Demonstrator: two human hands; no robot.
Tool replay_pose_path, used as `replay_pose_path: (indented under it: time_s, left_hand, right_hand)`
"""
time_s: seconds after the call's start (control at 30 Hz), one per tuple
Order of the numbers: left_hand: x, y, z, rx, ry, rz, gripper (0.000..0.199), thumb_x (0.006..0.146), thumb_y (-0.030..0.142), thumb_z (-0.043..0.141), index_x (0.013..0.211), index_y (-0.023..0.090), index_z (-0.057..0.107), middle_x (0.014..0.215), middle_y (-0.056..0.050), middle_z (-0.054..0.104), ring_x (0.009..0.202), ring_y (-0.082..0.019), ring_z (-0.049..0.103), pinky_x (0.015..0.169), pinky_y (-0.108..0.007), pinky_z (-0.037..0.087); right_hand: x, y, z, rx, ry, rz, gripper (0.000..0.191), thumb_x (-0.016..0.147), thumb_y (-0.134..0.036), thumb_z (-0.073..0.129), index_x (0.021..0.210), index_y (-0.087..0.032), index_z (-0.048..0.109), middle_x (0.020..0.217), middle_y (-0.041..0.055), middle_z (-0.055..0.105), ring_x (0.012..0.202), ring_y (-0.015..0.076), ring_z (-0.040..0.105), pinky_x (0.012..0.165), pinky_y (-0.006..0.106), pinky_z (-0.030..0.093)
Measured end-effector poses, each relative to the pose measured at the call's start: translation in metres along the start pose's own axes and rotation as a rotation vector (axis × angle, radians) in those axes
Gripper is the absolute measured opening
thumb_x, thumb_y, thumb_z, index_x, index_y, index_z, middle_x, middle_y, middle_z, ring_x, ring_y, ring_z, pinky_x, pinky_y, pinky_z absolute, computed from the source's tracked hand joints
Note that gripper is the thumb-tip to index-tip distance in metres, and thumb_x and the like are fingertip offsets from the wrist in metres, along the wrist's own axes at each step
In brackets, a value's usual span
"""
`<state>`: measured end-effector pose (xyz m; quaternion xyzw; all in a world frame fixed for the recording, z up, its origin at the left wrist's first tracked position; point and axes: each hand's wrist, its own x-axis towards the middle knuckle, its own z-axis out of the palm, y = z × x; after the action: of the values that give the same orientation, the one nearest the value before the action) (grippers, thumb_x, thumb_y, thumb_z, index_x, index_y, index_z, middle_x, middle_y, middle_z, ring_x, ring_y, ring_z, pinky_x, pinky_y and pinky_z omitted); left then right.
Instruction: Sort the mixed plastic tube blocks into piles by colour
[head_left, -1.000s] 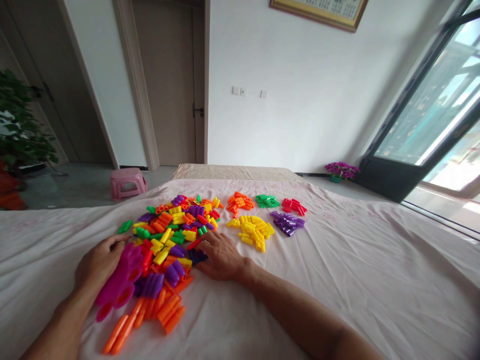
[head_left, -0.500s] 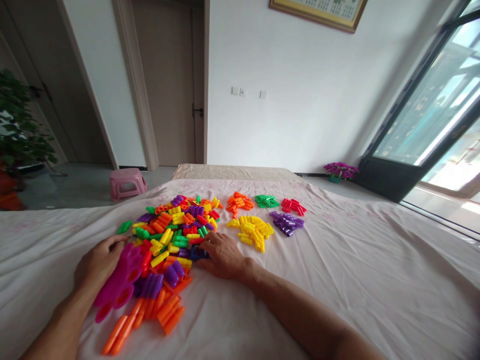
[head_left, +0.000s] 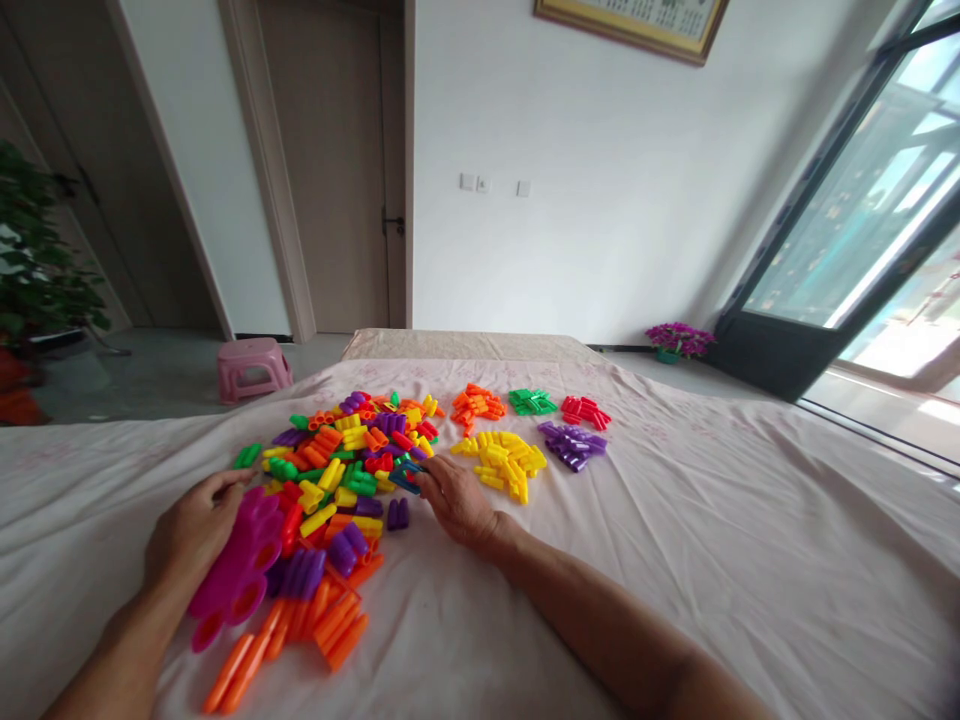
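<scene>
My right hand [head_left: 459,502] is closed, pinching a dark blue plastic piece [head_left: 406,477] at the right edge of a mixed pile of coloured tube-shaped toy blocks [head_left: 330,475]. Just below it on the cloth lies a small purple block [head_left: 398,514]. My left hand [head_left: 191,528] is closed at the pile's left side, its fingers at the edge of a magenta scalloped plastic piece [head_left: 234,570] with round openings; its fingertips are partly hidden. Purple blocks [head_left: 304,574] and long orange ones [head_left: 232,672] lie nearest me.
Right of the pile sit single-colour groups: orange [head_left: 478,404], green [head_left: 532,402], red [head_left: 586,412], yellow [head_left: 508,463] and purple [head_left: 573,445]. A wrinkled pale cloth [head_left: 675,560] lies beneath everything. Beyond it stand a pink stool [head_left: 255,368] and a potted flower [head_left: 679,340].
My right hand has lifted slightly away from the pile with the dark blue piece, uncovering the small purple block. The left hand and the magenta piece have hardly moved.
</scene>
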<state>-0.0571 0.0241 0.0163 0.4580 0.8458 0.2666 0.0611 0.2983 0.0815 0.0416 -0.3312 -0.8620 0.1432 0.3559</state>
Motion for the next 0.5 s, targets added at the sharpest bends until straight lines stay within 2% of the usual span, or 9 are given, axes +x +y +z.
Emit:
replay_pose_path:
  time_s: [0.1,0.17,0.23,0.3,0.43,0.5]
  left_hand:
    - [-0.007,0.008,0.004,-0.036,0.155,0.166,0.043,0.090,0.051,0.042,0.112,0.024,0.068,0.097,-0.007,0.073,0.082,-0.026,0.066,0.066,-0.033,0.049]
    - [-0.012,0.020,0.005,-0.137,0.228,0.366,0.037,0.092,0.048,0.044,0.106,0.023,0.067,0.104,-0.007,0.072,0.096,-0.026,0.066,0.082,-0.036,0.051]
    - [-0.019,0.037,0.004,-0.263,0.231,0.551,0.033,0.092,0.045,0.046,0.100,0.022,0.067,0.107,-0.007,0.071,0.104,-0.024,0.064,0.098,-0.037,0.046]
    - [-0.027,0.057,0.001,-0.354,0.155,0.641,0.033,0.091,0.047,0.049,0.098,0.022,0.068,0.107,-0.007,0.071,0.107,-0.023,0.064,0.103,-0.036,0.043]
    - [-0.050,0.095,-0.001,-0.414,-0.152,0.669,0.039,0.088,0.052,0.053,0.108,0.023,0.069,0.115,-0.006,0.071,0.111,-0.023,0.063,0.099,-0.033,0.047]
    - [-0.062,0.108,0.002,-0.409,-0.256,0.679,0.038,0.086,0.052,0.057,0.108,0.024,0.069,0.114,-0.005,0.072,0.108,-0.022,0.065,0.097,-0.031,0.048]
  right_hand:
    - [0.000,-0.004,-0.002,0.131,-0.024,0.025,0.027,0.101,-0.036,0.042,0.090,-0.019,0.060,0.080,0.0019,0.063,0.072,0.0146,0.056,0.068,0.024,0.041]
    - [-0.001,-0.006,-0.003,0.205,-0.061,0.043,0.026,0.101,-0.037,0.043,0.090,-0.020,0.060,0.081,0.0015,0.063,0.073,0.0141,0.057,0.068,0.023,0.042]
    - [-0.001,-0.009,-0.003,0.252,-0.086,0.062,0.027,0.100,-0.037,0.043,0.089,-0.020,0.059,0.082,0.0015,0.064,0.074,0.0137,0.058,0.068,0.023,0.043]
    - [-0.002,-0.012,-0.002,0.280,-0.102,0.075,0.027,0.100,-0.038,0.043,0.089,-0.019,0.059,0.082,0.0015,0.063,0.074,0.0134,0.058,0.068,0.022,0.044]
    - [-0.004,-0.018,0.001,0.323,-0.128,0.073,0.027,0.100,-0.039,0.043,0.087,-0.019,0.058,0.081,0.0006,0.061,0.074,0.0124,0.058,0.067,0.021,0.045]
    - [-0.005,-0.020,0.004,0.364,-0.143,0.082,0.029,0.100,-0.040,0.042,0.088,-0.019,0.058,0.082,0.0005,0.061,0.073,0.0120,0.059,0.066,0.021,0.047]
